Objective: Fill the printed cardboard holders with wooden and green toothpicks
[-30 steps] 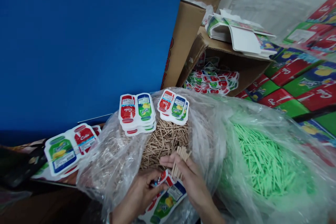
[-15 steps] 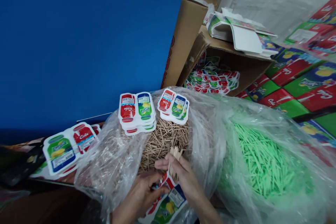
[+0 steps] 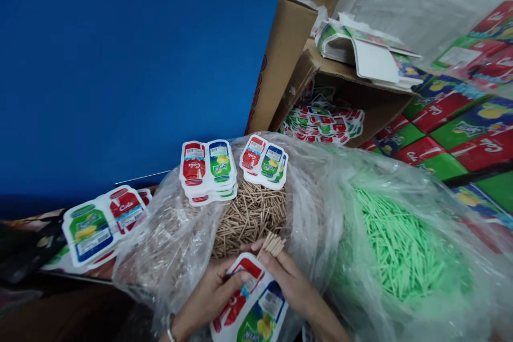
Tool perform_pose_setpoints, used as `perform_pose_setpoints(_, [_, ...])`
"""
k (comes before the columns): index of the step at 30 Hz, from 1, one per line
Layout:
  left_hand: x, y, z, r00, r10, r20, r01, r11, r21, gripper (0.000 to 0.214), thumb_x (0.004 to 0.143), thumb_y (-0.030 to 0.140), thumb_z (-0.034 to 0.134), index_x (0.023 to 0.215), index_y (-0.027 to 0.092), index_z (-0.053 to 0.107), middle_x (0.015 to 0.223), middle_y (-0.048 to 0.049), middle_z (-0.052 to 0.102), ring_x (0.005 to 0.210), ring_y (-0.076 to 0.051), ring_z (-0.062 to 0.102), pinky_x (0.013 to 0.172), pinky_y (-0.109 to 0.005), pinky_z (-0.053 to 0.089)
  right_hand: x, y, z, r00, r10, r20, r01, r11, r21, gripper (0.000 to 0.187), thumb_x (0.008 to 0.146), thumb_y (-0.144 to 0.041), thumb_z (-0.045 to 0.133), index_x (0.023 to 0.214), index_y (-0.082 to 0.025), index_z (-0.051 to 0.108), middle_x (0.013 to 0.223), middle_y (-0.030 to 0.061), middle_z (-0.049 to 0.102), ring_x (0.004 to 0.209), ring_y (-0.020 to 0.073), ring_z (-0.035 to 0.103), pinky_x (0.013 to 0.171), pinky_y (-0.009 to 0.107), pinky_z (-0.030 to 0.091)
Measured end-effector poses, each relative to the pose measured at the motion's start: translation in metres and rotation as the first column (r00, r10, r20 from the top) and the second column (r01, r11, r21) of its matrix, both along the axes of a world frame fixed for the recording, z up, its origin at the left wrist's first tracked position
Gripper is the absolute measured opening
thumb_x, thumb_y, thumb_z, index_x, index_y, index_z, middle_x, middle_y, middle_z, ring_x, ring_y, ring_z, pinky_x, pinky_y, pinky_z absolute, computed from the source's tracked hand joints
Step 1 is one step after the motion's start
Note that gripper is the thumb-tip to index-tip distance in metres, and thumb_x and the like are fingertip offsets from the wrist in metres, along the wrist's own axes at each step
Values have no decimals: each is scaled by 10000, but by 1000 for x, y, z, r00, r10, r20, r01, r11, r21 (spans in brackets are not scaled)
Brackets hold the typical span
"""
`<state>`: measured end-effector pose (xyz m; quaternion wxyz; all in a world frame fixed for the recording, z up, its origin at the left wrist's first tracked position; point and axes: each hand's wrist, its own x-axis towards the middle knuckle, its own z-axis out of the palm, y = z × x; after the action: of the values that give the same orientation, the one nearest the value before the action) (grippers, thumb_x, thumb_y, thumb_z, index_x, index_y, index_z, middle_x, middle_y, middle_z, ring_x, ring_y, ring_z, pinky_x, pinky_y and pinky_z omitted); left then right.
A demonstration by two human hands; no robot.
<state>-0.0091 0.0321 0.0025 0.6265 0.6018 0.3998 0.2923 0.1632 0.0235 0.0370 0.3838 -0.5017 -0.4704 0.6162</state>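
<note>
My left hand (image 3: 218, 286) is closed on the left edge of a two-part pouch (image 3: 252, 304), its thumb on the red Cola side; the other side is green and blue with a lemon. In my right hand (image 3: 286, 278) is a bundle of thin brown sticks (image 3: 273, 243), their ends pointing up and away. The right fingers sit at the pouch's upper edge. Beyond my hands lies a heap of brown sticks (image 3: 252, 214) in a clear plastic bag (image 3: 172, 246). On it rest a stack of pouches (image 3: 208, 171) and a smaller stack (image 3: 264, 163).
Bright green sticks (image 3: 401, 246) fill another plastic bag on the right. More pouches (image 3: 106, 224) lie at the left beside a black object. A cardboard box (image 3: 377, 101) holding many pouches stands behind, near printed Cola cartons (image 3: 428, 152). A blue panel (image 3: 132, 64) rises at back left.
The pouch has come up and flatter into view between my hands, showing more of its front. The stick bundle in my right hand has tilted to the right and sits slightly lower.
</note>
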Motion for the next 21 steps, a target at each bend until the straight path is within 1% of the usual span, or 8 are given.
perform_pose_setpoints(2, [0,-1,4,996,-17,-83,25,994,106,279,890,332,447,757,156,619,727,4,616,682,-145,540,654,-206,410,-3,-3,-3,1000,-25,17,24,994,106,359,863,-430,501,1177,-258,526,1199,73,600,1077,218,573,946,390,416])
perform_pose_setpoints(4, [-1,-1,7,989,-21,-147,49,981,187,320,912,322,405,717,158,598,697,8,590,659,-137,524,642,-204,393,-5,-6,-4,995,-98,-28,102,968,228,487,898,-372,460,1357,-331,302,1369,67,450,1152,211,526,973,415,399])
perform_pose_setpoints(6, [-1,-1,10,984,-27,-178,66,974,217,358,921,327,382,676,160,582,653,16,554,611,-127,500,599,-201,380,-5,-10,-1,987,-161,-20,158,926,344,554,924,-316,412,1407,-374,147,1448,43,339,1234,216,448,1008,445,363])
perform_pose_setpoints(8, [-1,0,12,985,-11,-173,50,975,219,377,926,328,367,670,161,589,648,14,552,603,-129,500,591,-202,386,-2,-14,4,984,-99,151,26,904,427,525,923,-259,414,1402,-361,224,1436,24,367,1280,224,385,1050,452,309])
perform_pose_setpoints(11, [-3,1,14,994,6,-110,17,978,207,356,929,309,362,784,172,657,784,-13,640,729,-154,562,714,-220,421,6,-18,8,899,92,429,-281,871,402,536,875,-213,505,1372,-324,336,1405,18,417,1284,239,378,1066,419,304])
perform_pose_setpoints(15, [-6,2,12,998,14,-64,-3,985,174,345,930,317,370,943,203,696,949,-27,696,825,-171,606,776,-231,438,12,-21,9,863,16,504,-287,837,466,474,881,-154,466,1326,-312,424,1353,24,487,1233,214,444,1035,389,354])
perform_pose_setpoints(18, [-6,0,13,996,21,-81,-2,976,216,342,926,320,380,990,214,698,1006,-39,703,889,-179,612,851,-248,431,8,-20,13,831,42,555,-350,815,462,294,871,-163,489,1106,-268,630,1251,52,580,1135,200,532,971,349,420])
perform_pose_setpoints(21, [-4,-2,13,994,-11,-108,39,965,260,332,919,318,395,1015,224,698,1041,-48,703,954,-190,612,895,-261,427,0,-17,21,785,71,615,-410,804,430,153,828,-175,555,900,-185,689,1242,103,581,1103,218,549,962,354,422])
